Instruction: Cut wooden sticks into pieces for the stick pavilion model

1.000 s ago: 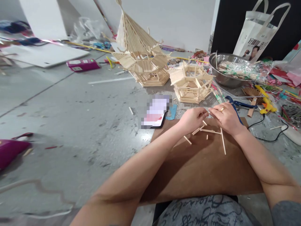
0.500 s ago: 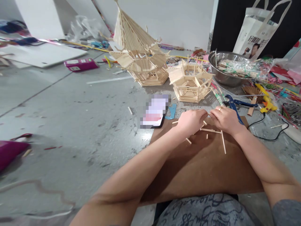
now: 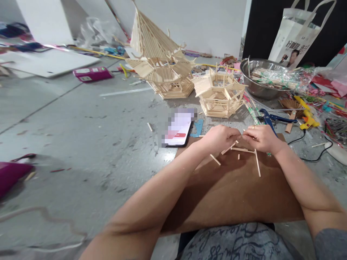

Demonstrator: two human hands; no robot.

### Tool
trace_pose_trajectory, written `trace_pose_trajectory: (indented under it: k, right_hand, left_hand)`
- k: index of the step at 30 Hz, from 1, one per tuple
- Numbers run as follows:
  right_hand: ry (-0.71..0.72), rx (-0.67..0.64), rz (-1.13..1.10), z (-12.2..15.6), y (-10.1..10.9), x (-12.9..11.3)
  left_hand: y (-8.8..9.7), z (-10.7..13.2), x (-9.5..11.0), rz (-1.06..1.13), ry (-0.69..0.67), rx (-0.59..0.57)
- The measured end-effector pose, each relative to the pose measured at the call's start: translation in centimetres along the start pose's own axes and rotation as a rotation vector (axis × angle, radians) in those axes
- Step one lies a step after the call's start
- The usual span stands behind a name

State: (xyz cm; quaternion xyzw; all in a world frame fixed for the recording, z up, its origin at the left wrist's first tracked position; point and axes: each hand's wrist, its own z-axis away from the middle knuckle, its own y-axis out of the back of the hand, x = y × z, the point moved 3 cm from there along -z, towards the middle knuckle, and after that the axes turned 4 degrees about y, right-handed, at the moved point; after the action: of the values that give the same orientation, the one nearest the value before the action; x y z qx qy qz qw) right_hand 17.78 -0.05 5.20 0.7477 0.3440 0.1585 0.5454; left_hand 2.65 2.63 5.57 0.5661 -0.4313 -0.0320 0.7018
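My left hand [image 3: 221, 138] and my right hand [image 3: 260, 138] meet fingertip to fingertip over the far edge of a brown board [image 3: 233, 191] on my lap. Both are closed in a pinch on a small wooden stick [image 3: 239, 135] held between them. Several loose sticks [image 3: 245, 150] lie on the board just under my hands, one long one [image 3: 257, 163] pointing toward me. A ring is on my right hand.
Two stick-built pagoda models, a tall one [image 3: 159, 61] and a low one [image 3: 220, 93], stand beyond the board. A phone [image 3: 178, 128] lies to the left. A steel bowl of sticks [image 3: 261, 79], blue pliers [image 3: 272, 118], a yellow glue gun [image 3: 306, 115] and a white bag [image 3: 299, 32] sit right.
My hands have lifted slightly and drawn their fingertips together around the small stick. The view has barely shifted.
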Motion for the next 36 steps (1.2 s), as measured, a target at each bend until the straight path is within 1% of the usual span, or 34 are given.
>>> trace_pose_trajectory:
  k: [1,3,5,6,8,10,11,12,14,17,19,21,23,25,27,32,36]
  right_hand:
    - [0.003,-0.002,-0.074,0.0,0.2,0.0]
    - [-0.015,-0.003,-0.244,-0.1,0.4,0.1]
    - [-0.095,0.008,-0.433,-0.2,0.5,0.6]
    - [-0.162,0.032,-0.527,-0.2,0.4,1.0]
    - [-0.339,0.132,-0.716,0.0,0.1,2.1]
    - [-0.512,0.242,-0.911,0.1,-0.5,3.0]
    - [-0.577,0.275,-1.009,0.2,-1.0,3.3]
    - [-0.623,0.287,-1.102,0.2,-1.4,3.3]
    - [-0.670,0.286,-1.241,0.0,-2.1,3.1]
    - [-0.689,0.341,-1.280,-0.4,-2.4,2.5]
    - [-0.738,0.378,-1.262,-0.6,-2.4,2.2]
    - [-0.821,0.371,-1.286,-0.6,-2.6,2.0]
    - [-0.872,0.343,-1.332,-0.6,-3.0,1.8]
    - [-0.872,0.335,-1.348,-0.6,-3.2,1.8]
    - [-0.866,0.355,-1.337,-0.6,-3.4,1.7]
    - [-0.883,0.380,-1.351,-0.6,-3.6,1.6]
    - [-0.873,0.351,-1.409,-0.7,-3.5,1.5]
  left_hand:
    - [0.1,0.1,0.1,0.035,-0.034,-0.022]
    - [0.4,0.1,0.1,0.100,-0.085,-0.027]
    - [0.5,-0.1,-0.2,0.152,-0.096,-0.008]
    - [0.5,-0.3,-0.4,0.179,-0.085,0.007]
    - [0.5,-0.6,-1.0,0.249,-0.040,0.059]
    - [0.6,-0.9,-1.4,0.351,0.023,0.150]
    - [0.6,-0.9,-1.5,0.411,0.057,0.190]
    - [0.5,-1.0,-1.5,0.479,0.089,0.213]
    - [-0.1,-1.0,-1.4,0.639,0.150,0.193]
    - [-1.4,-1.1,-1.2,0.868,0.249,0.130]
    - [-2.0,-1.2,-1.2,0.964,0.310,0.140]
    - [-2.5,-1.3,-1.3,1.032,0.345,0.157]
    - [-2.7,-1.3,-1.4,1.061,0.357,0.164]
    - [-2.8,-1.3,-1.4,1.057,0.370,0.160]
    - [-2.8,-1.2,-1.2,1.061,0.388,0.147]
    - [-2.7,-1.0,-0.7,1.128,0.458,0.081]
    - [-2.6,-0.9,-0.4,1.210,0.441,0.039]
